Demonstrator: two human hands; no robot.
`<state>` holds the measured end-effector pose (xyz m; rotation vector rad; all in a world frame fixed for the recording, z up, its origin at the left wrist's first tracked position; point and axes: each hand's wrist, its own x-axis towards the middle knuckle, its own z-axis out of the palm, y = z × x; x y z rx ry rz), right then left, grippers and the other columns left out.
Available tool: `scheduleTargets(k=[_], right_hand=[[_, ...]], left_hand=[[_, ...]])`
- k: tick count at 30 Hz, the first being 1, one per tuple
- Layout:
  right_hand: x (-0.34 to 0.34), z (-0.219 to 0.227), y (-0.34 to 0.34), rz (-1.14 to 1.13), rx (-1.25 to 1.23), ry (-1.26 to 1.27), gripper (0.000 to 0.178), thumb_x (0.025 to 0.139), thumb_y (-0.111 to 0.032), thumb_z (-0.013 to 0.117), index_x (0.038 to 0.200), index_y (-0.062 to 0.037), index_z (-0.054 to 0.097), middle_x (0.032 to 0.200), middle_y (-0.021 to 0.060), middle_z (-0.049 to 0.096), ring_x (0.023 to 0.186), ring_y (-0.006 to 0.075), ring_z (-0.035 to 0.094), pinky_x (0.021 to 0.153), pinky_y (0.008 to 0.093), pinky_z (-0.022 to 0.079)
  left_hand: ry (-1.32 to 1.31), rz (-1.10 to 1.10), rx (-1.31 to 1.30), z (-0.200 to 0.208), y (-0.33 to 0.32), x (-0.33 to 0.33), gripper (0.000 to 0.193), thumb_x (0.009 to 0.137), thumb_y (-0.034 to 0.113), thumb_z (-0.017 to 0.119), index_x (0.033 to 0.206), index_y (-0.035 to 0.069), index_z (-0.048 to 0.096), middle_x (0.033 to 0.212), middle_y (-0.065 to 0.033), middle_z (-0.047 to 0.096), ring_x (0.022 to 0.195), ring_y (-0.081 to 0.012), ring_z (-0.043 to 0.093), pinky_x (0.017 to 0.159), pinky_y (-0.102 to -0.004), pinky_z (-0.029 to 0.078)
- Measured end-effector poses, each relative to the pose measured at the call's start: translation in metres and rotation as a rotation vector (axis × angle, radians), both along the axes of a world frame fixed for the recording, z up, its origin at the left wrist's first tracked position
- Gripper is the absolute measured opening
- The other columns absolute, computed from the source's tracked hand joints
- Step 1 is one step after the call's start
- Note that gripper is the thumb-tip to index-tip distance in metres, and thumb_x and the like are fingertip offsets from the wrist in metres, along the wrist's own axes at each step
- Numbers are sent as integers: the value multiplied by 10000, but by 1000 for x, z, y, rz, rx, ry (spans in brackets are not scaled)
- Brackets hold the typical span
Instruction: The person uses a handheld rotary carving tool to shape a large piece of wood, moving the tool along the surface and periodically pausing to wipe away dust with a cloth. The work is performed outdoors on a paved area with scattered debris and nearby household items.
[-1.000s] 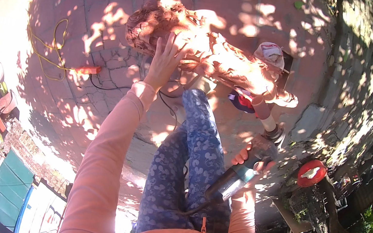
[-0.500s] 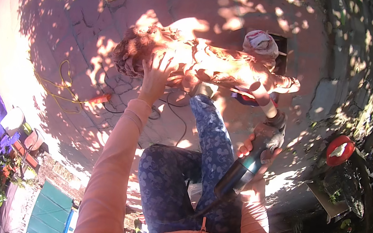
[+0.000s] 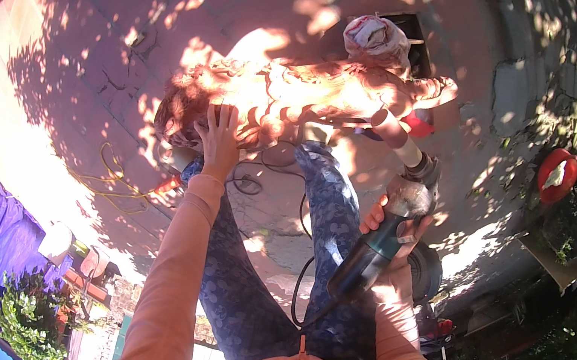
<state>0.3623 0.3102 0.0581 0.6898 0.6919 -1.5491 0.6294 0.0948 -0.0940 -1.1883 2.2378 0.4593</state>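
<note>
A long reddish-brown carved wooden sculpture (image 3: 272, 93), washed out by sunlight in its middle, lies crosswise in front of me. My left hand (image 3: 218, 144) rests on its left part, fingers apart and flat against the carving. Closed around the body of a corded power grinder (image 3: 361, 257) is my right hand (image 3: 407, 239). The grinder is dark with a green band, and a pale cylindrical roller (image 3: 396, 138) points from its head toward the sculpture's right part. Glare hides whether the roller touches the wood.
A cloth-wrapped bundle (image 3: 377, 38) stands behind the sculpture beside a dark box (image 3: 422, 42). A black cable (image 3: 300, 281) runs between my legs; a yellow cord (image 3: 108, 184) lies on the floor at left. A red bowl (image 3: 558, 176) sits at right, near plants and debris.
My view has shifted, and my left leg has swung out to the left and stretched forward. The left hand stays on the carving; the grinder is still in my right hand.
</note>
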Motion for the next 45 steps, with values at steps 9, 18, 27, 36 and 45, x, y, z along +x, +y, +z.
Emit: scheduleTargets(k=[9, 18, 27, 36, 45], right_hand=[[42, -20, 8, -320, -170, 54, 908, 692, -751, 651, 1194, -44, 383, 897, 55, 455, 830, 194, 468, 767, 361, 391], [108, -25, 33, -754, -437, 121, 831, 685, -574, 781, 1198, -54, 385, 928, 37, 461, 860, 186, 488, 810, 372, 380], [110, -59, 88, -1182, -522, 138, 885, 646, -550, 830, 1227, -65, 371, 942, 19, 434, 862, 159, 453, 848, 349, 361], [47, -59, 150, -1397, -412, 103, 698, 632, -325, 886, 1121, -90, 447, 849, -46, 465, 789, 76, 491, 770, 263, 387], [42, -88, 148, -1289, -352, 36, 655, 653, -298, 858, 1109, -65, 450, 814, -17, 474, 706, 93, 481, 701, 259, 379]], left_hand=[[0, -27, -13, -13, -1, 8, 1008, 671, 275, 829, 1467, 133, 228, 1525, -97, 253, 1052, -334, 609, 1025, -743, 179], [141, 401, 929, -39, -32, -40, 650, 762, 326, 758, 1230, -1, 447, 1154, -193, 568, 849, -303, 596, 749, -400, 477], [490, -281, 866, 12, -37, -370, 916, 721, 576, 720, 1310, -74, 455, 1264, -257, 559, 1178, -341, 560, 1005, -366, 432], [451, -97, 301, -80, 82, -457, 1023, 471, 572, 872, 1216, -24, 501, 1115, -196, 643, 1044, -313, 630, 920, -365, 499], [566, 223, 377, -106, 79, -450, 658, 487, 346, 881, 1029, 56, 646, 991, -154, 690, 966, -285, 661, 882, -351, 512]])
